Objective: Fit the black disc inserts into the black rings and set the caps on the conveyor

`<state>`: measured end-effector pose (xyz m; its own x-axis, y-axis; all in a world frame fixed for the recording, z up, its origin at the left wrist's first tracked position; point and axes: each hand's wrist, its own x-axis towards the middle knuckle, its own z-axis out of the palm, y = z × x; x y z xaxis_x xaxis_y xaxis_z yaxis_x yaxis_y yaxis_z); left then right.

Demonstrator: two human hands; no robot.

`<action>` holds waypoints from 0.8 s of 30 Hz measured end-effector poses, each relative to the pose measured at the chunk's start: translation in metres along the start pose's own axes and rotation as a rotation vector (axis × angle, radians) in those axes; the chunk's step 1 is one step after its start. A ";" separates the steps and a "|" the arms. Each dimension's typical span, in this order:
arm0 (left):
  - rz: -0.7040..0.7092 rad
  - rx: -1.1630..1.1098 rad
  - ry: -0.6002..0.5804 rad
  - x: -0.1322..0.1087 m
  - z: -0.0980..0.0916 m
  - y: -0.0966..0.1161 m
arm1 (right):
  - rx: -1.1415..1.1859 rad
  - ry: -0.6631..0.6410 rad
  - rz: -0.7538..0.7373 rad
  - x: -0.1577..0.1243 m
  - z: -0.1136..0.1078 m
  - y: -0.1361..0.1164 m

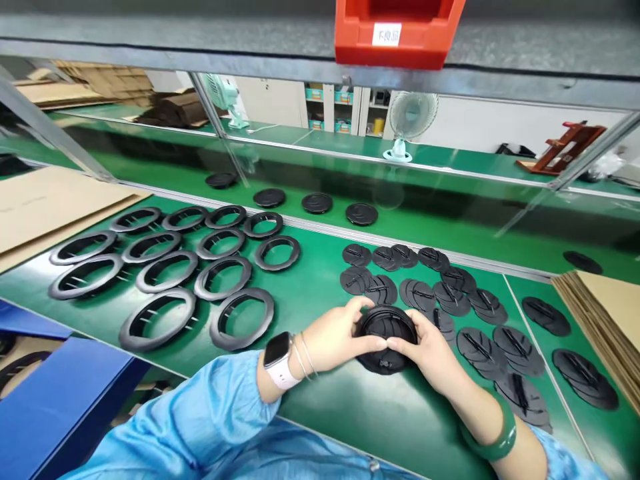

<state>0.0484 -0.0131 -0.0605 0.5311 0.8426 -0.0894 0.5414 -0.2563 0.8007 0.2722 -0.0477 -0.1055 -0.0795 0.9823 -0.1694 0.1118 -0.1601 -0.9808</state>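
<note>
Round black plastic cover (386, 337) on or just above the green workbench (350, 427), near its front edge, between left hand (333, 337) and right hand (425, 353). Fingers (370, 344) of both hands pressed together and curled around the rim, seemingly pinching it against the thumbs, underside hidden. Probably light, stiff moulded plastic, with the rim the surest hold. Slotted black discs (450, 320) just right, black rings (165, 313) to the left, bare bench top toward the front edge.
</note>
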 end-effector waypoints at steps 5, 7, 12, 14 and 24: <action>-0.265 0.567 0.306 0.011 -0.074 -0.023 | 0.311 0.052 0.075 0.003 -0.004 -0.004; -0.384 0.648 0.378 0.022 -0.095 -0.037 | 0.380 0.030 0.096 0.003 -0.004 -0.005; -0.427 0.729 0.353 0.043 -0.095 -0.037 | 0.568 0.021 0.135 0.006 -0.008 -0.006; -0.342 0.717 0.301 0.038 -0.081 -0.019 | 0.633 0.037 0.158 0.008 -0.011 -0.006; -0.117 -0.710 -0.217 -0.007 0.001 0.007 | 0.558 0.119 -0.036 0.029 -0.052 -0.030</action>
<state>0.0497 -0.0211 -0.0551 0.6521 0.7148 -0.2528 0.0904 0.2577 0.9620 0.3183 -0.0092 -0.0754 0.0419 0.9872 -0.1541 -0.4311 -0.1213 -0.8941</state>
